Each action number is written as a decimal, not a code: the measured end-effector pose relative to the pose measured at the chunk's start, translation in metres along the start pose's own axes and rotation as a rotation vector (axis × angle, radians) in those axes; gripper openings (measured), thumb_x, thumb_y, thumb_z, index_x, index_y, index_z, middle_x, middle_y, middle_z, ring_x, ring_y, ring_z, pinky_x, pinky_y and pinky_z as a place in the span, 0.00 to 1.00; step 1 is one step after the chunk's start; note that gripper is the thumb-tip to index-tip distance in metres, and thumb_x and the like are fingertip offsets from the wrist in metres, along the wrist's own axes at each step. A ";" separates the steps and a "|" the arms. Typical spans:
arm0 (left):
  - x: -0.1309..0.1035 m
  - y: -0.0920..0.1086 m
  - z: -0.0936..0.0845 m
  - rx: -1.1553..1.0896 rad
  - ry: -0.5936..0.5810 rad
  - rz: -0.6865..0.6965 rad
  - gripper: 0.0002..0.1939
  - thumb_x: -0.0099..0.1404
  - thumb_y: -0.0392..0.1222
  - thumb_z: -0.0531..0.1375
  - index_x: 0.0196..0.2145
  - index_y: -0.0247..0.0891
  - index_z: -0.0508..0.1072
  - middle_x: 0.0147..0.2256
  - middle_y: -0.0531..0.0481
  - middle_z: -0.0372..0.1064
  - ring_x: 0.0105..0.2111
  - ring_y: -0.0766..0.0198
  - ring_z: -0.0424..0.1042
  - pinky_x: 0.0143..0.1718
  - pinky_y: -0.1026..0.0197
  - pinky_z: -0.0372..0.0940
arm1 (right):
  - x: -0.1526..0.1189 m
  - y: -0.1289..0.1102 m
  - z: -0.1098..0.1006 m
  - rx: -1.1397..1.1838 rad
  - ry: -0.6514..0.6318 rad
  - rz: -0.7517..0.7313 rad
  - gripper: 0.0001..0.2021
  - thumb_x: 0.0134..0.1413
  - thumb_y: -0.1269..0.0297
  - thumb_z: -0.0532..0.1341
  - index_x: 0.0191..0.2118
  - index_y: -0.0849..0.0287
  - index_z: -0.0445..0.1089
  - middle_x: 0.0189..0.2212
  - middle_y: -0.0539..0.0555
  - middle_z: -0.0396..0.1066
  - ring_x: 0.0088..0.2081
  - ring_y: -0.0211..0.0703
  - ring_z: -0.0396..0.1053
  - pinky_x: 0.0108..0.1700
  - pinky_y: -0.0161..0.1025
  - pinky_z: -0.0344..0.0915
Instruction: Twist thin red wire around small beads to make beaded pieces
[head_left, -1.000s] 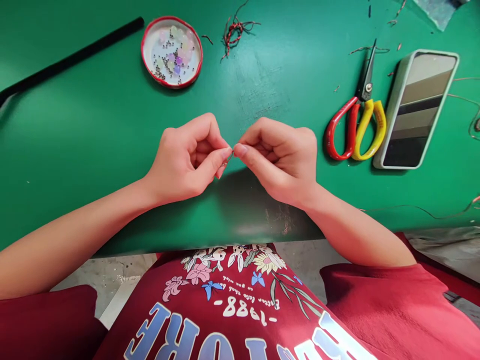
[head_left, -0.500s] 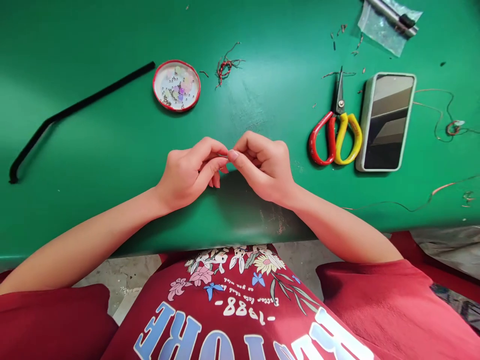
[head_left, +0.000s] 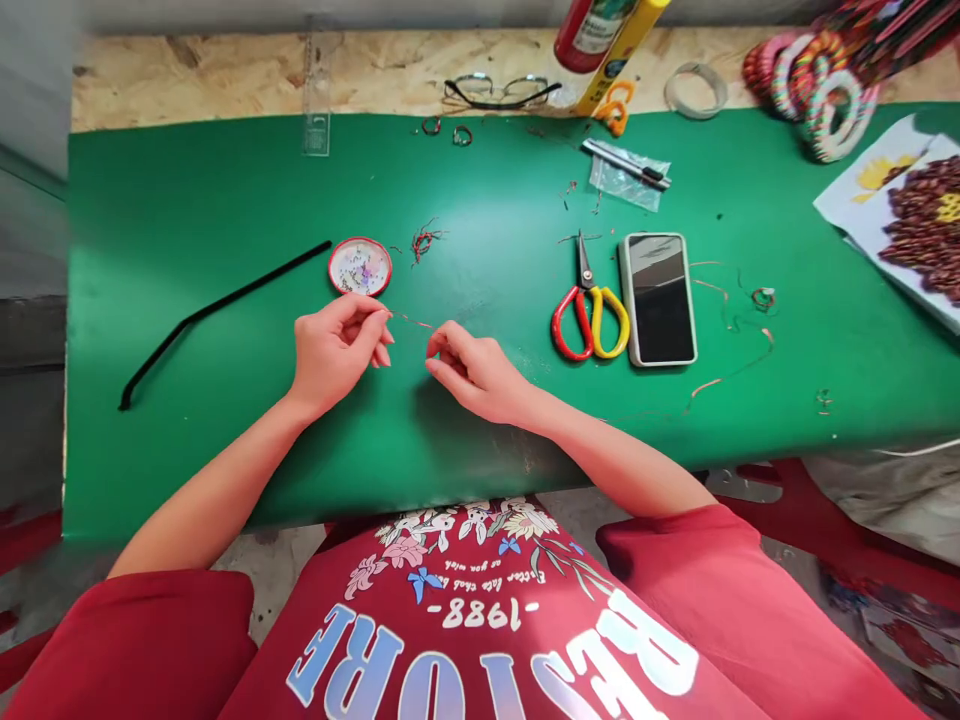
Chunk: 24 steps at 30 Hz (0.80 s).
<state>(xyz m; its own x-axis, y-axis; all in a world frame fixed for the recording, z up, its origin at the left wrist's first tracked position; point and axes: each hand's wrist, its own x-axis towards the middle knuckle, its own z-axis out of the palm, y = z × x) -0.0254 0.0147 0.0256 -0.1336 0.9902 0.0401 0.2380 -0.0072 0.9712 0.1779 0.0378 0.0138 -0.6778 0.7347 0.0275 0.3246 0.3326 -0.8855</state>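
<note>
A thin reddish cord (head_left: 411, 320) stretches across the short gap between my hands, above the green table. My left hand (head_left: 336, 350) pinches its left end between thumb and forefinger, just below a round red-rimmed lid (head_left: 359, 268) that holds tiny beads and pale sequins. At the cord's other end, my right hand (head_left: 484, 375) has its fingers curled, thumb and forefinger close together; its exact grip is partly hidden. Beyond the hands lies a small tangle of red and dark cord (head_left: 424, 241).
Red-and-yellow-handled scissors (head_left: 590, 310) lie right of my right hand, beside a phone (head_left: 660, 300). A bent black strip (head_left: 225, 300) lies at left. Glasses (head_left: 501, 92), a ruler (head_left: 316, 100) and beaded rings (head_left: 832, 110) are at the back. Loose cord (head_left: 750, 350) trails at right.
My hands were together at the fingertips; now they are apart, with the cord showing between them. The view has tilted up, bringing the table's back edge into sight.
</note>
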 end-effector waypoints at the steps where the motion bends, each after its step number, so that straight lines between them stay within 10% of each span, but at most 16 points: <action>1: 0.002 0.003 -0.005 -0.001 0.042 0.013 0.07 0.63 0.42 0.65 0.30 0.38 0.73 0.20 0.58 0.71 0.16 0.74 0.70 0.18 0.69 0.66 | 0.000 -0.002 -0.001 -0.040 -0.026 -0.014 0.04 0.65 0.62 0.52 0.40 0.55 0.58 0.21 0.41 0.56 0.23 0.34 0.52 0.31 0.33 0.51; 11: -0.016 0.024 -0.052 0.186 0.323 0.120 0.18 0.66 0.57 0.64 0.32 0.38 0.74 0.22 0.58 0.70 0.18 0.78 0.68 0.15 0.67 0.59 | -0.004 -0.027 -0.015 -0.559 -0.177 0.064 0.14 0.69 0.69 0.49 0.55 0.59 0.65 0.48 0.60 0.77 0.32 0.40 0.68 0.32 0.36 0.49; 18: -0.046 0.008 -0.089 0.186 0.535 0.051 0.14 0.66 0.50 0.64 0.30 0.37 0.73 0.22 0.56 0.68 0.17 0.77 0.65 0.17 0.64 0.57 | -0.017 -0.024 -0.011 -0.976 -0.178 -0.074 0.18 0.65 0.78 0.48 0.51 0.58 0.70 0.34 0.54 0.76 0.29 0.38 0.64 0.29 0.39 0.42; 24: -0.054 0.007 -0.112 0.059 0.749 -0.027 0.05 0.45 0.34 0.62 0.24 0.34 0.72 0.16 0.55 0.67 0.12 0.68 0.63 0.11 0.64 0.53 | -0.017 -0.013 0.004 -1.158 0.145 -0.422 0.13 0.67 0.77 0.50 0.39 0.58 0.69 0.22 0.48 0.64 0.25 0.37 0.52 0.31 0.40 0.44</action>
<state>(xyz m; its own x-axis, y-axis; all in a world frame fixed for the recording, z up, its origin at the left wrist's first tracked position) -0.1240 -0.0542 0.0569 -0.7539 0.6303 0.1855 0.2732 0.0440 0.9610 0.1826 0.0188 0.0235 -0.8157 0.4773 0.3267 0.5399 0.8310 0.1338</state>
